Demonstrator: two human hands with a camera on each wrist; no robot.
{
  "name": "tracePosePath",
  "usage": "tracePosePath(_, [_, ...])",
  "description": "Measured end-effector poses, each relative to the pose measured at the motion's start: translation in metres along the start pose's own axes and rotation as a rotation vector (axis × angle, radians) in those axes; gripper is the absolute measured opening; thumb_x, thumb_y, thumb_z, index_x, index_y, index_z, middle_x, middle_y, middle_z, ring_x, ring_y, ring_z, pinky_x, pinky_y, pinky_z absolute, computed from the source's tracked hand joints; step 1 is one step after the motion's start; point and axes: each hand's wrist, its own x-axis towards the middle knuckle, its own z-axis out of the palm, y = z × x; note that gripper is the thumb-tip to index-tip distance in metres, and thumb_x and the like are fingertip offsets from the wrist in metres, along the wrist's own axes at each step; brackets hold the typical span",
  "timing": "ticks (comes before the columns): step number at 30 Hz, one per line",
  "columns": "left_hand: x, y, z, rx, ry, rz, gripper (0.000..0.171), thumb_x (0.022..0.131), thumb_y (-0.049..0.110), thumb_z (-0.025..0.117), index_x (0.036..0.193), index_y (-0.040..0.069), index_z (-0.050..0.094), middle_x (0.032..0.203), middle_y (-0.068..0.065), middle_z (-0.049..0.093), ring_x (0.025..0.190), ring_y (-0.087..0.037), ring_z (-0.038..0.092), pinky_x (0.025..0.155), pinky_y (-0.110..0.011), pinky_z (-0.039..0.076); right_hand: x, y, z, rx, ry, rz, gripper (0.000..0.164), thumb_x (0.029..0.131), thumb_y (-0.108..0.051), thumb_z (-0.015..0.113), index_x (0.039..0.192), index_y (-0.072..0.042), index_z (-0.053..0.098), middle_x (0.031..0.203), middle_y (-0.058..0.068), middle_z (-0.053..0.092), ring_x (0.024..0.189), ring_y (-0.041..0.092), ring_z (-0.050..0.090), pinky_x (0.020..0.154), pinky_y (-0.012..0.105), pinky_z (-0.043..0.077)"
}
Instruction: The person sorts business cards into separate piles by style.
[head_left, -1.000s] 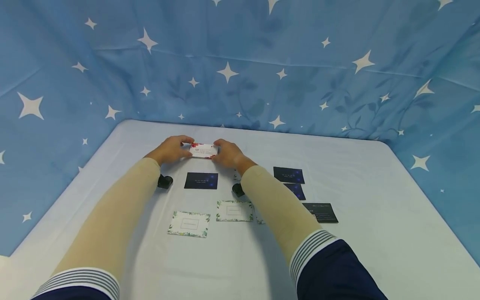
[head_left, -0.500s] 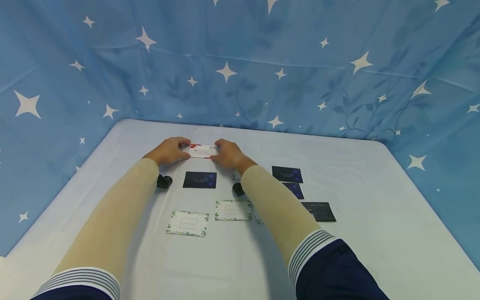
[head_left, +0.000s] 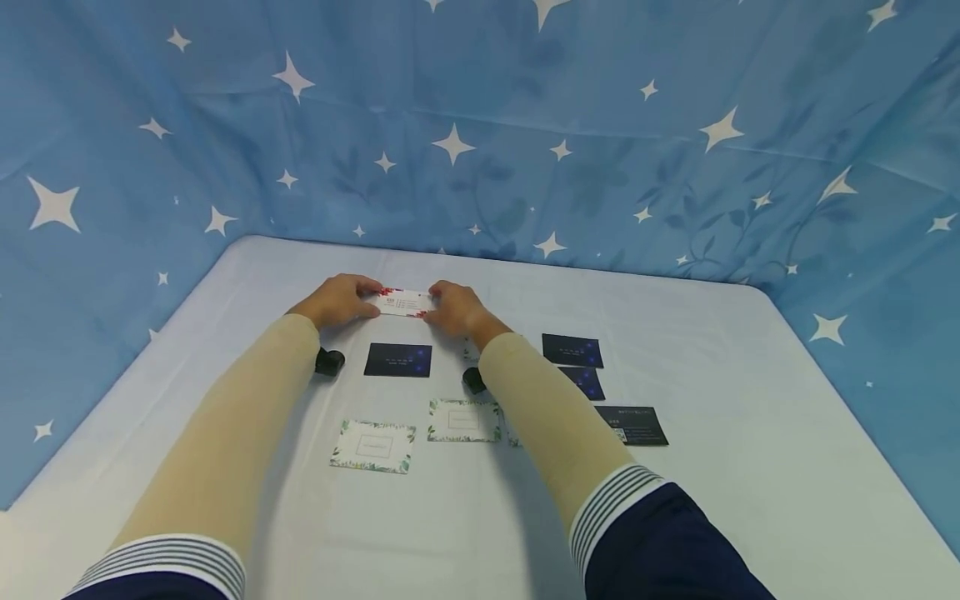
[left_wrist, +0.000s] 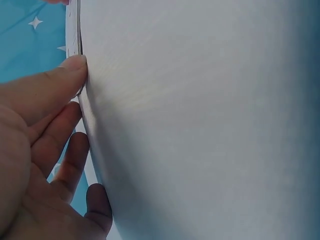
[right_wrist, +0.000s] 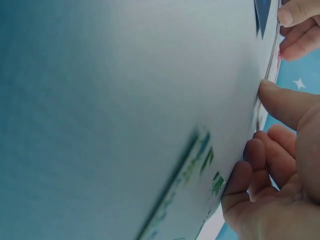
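Observation:
A white business card [head_left: 405, 302] with red flowers at its corners is at the far part of the white table. My left hand [head_left: 337, 301] pinches its left end between thumb and fingers; my right hand [head_left: 456, 309] does the same at the right end. In the left wrist view, the left thumb [left_wrist: 75, 65] presses against the near edge, where thin layers show. The right thumb [right_wrist: 272, 95] presses that edge in the right wrist view, with the other fingers low at the table. Nearest in front of the hands lies a dark blue card [head_left: 398, 360].
Two white leaf-bordered cards [head_left: 373, 447] lie nearer to me; other leaf cards are partly hidden by the right forearm. Right of that arm are dark blue cards [head_left: 572, 350] and a black card [head_left: 637, 426]. A blue star-patterned curtain [head_left: 480, 125] hangs behind the table.
Both hands keep their hold on the red-flowered card, which stays in nearly the same place. The head view has shifted slightly; the other cards have not visibly moved.

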Motion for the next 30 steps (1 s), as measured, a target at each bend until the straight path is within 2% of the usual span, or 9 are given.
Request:
tracePosePath(5, [-0.001,0.002,0.004,-0.015,-0.009,-0.005,0.057,0.082,0.023,0.065,0.133,0.011,0.043,0.132,-0.014,0.041,0.121,-0.030,0.033,0.098,-0.048,0.022,-0.004,0.001,-0.001,0.022,-0.007,0.003,0.056,0.084,-0.030,0.061,0.133,-0.014,0.040,0.130,0.001,0.045,0.121,0.017,0.037,0.099,0.033,0.026])
tracePosePath(9, [-0.004,0.013,0.007,-0.027,0.008,0.000,0.064,0.081,0.022,0.065,0.137,0.011,0.036,0.139,-0.014,0.033,0.127,-0.032,0.026,0.100,-0.049,0.019,-0.010,0.002,-0.011,0.088,0.011,-0.003,0.060,0.083,-0.032,0.062,0.135,-0.018,0.037,0.134,-0.001,0.040,0.123,0.016,0.034,0.099,0.035,0.026])
tracePosePath(12, [-0.009,0.025,0.008,-0.003,0.035,0.029,0.067,0.081,0.025,0.066,0.138,0.013,0.033,0.139,-0.014,0.032,0.126,-0.032,0.028,0.098,-0.050,0.021,-0.017,0.005,-0.024,0.122,0.014,-0.038,0.060,0.082,-0.034,0.063,0.135,-0.019,0.037,0.136,-0.003,0.039,0.121,0.016,0.036,0.098,0.036,0.028])
tracePosePath(15, [-0.014,0.040,0.010,0.021,0.045,0.098,0.066,0.080,0.027,0.066,0.137,0.014,0.035,0.136,-0.013,0.036,0.123,-0.031,0.032,0.097,-0.050,0.025,-0.026,0.012,-0.038,0.116,-0.008,-0.100,0.059,0.081,-0.034,0.064,0.133,-0.018,0.040,0.133,-0.003,0.042,0.116,0.016,0.041,0.096,0.036,0.031])
tracePosePath(20, [-0.025,0.069,0.023,0.017,-0.022,0.248,0.063,0.080,0.030,0.066,0.135,0.014,0.040,0.134,-0.006,0.041,0.122,-0.026,0.035,0.096,-0.046,0.028,-0.052,0.037,-0.057,0.041,-0.057,-0.171,0.060,0.079,-0.032,0.067,0.132,-0.016,0.042,0.131,-0.003,0.044,0.114,0.017,0.043,0.093,0.036,0.035])
tracePosePath(23, [-0.031,0.085,0.032,0.018,-0.063,0.318,0.061,0.080,0.030,0.067,0.133,0.014,0.043,0.132,-0.001,0.043,0.121,-0.023,0.038,0.096,-0.044,0.030,-0.070,0.057,-0.064,0.010,-0.065,-0.155,0.062,0.077,-0.031,0.069,0.131,-0.016,0.043,0.130,-0.004,0.045,0.115,0.017,0.041,0.093,0.036,0.034])
tracePosePath(27, [-0.034,0.101,0.043,0.047,-0.120,0.329,0.060,0.077,0.032,0.069,0.131,0.019,0.046,0.132,0.002,0.043,0.123,-0.021,0.035,0.095,-0.043,0.030,-0.088,0.080,-0.066,-0.005,-0.095,-0.108,0.064,0.075,-0.033,0.071,0.130,-0.016,0.044,0.128,-0.005,0.045,0.116,0.019,0.040,0.093,0.039,0.034])
tracePosePath(30, [-0.033,0.108,0.052,0.115,-0.149,0.308,0.060,0.076,0.036,0.070,0.130,0.023,0.048,0.131,0.003,0.044,0.124,-0.021,0.031,0.097,-0.045,0.026,-0.096,0.091,-0.063,-0.045,-0.116,-0.092,0.066,0.074,-0.035,0.072,0.131,-0.016,0.044,0.129,-0.003,0.046,0.118,0.019,0.039,0.095,0.040,0.032])
